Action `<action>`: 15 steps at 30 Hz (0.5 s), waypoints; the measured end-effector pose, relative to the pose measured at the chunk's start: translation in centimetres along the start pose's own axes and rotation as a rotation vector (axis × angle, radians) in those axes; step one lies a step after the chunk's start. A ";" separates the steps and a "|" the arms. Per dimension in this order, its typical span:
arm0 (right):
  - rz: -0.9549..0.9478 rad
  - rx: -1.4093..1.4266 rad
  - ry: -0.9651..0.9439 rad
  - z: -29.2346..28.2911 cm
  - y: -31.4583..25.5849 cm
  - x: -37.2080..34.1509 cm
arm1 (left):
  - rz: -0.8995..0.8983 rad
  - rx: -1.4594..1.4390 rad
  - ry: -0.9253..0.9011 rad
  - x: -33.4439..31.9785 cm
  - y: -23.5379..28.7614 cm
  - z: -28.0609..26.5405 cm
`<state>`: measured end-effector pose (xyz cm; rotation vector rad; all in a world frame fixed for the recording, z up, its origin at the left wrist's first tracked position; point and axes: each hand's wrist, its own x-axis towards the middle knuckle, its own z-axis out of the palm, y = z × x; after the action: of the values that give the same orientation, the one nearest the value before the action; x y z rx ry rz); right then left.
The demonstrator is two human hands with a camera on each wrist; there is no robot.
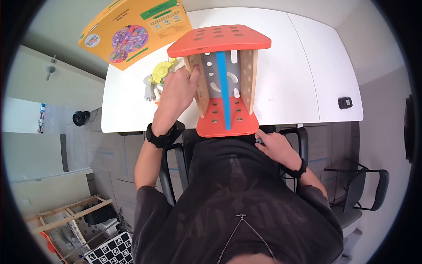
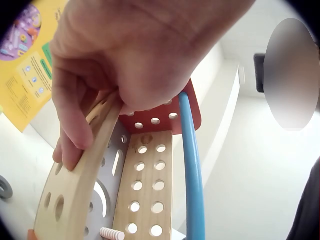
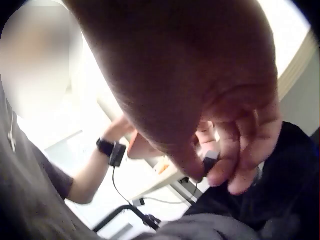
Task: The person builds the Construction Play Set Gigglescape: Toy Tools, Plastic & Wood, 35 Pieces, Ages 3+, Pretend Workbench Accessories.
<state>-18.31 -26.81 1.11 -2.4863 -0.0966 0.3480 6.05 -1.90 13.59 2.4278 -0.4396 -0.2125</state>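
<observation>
A toy construction frame stands at the table's front edge. It has red end boards, holed wooden side panels, a slotted grey panel and a blue rod. My left hand grips the left wooden panel, its fingers over the outer face in the left wrist view. A white ridged peg sticks out from the grey panel. Low by the frame's near right corner, my right hand pinches a small grey piece between thumb and fingers. Most of that piece is hidden by the fingertips.
Left of the frame lie yellow-green and grey toy parts on the white table. A yellow play set box stands behind them. At the table's right is a small black device. A black chair stands at right.
</observation>
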 end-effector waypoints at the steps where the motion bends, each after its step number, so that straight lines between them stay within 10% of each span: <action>1: -0.005 0.070 -0.003 -0.8 -0.2 -0.2 | -0.031 -0.025 -0.007 -0.3 0.3 -0.1; 8: 0.049 0.988 0.222 -6.6 -0.2 -0.7 | 0.003 -0.401 0.028 -1.4 -5.2 0.3; 15: -0.100 1.034 0.378 -6.7 -2.2 5.4 | 0.075 -0.420 0.149 -3.2 -8.6 0.7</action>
<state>-11.31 -28.09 6.38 -1.4723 0.0979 -0.1175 5.16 5.14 7.68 1.9960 -0.3757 -0.0800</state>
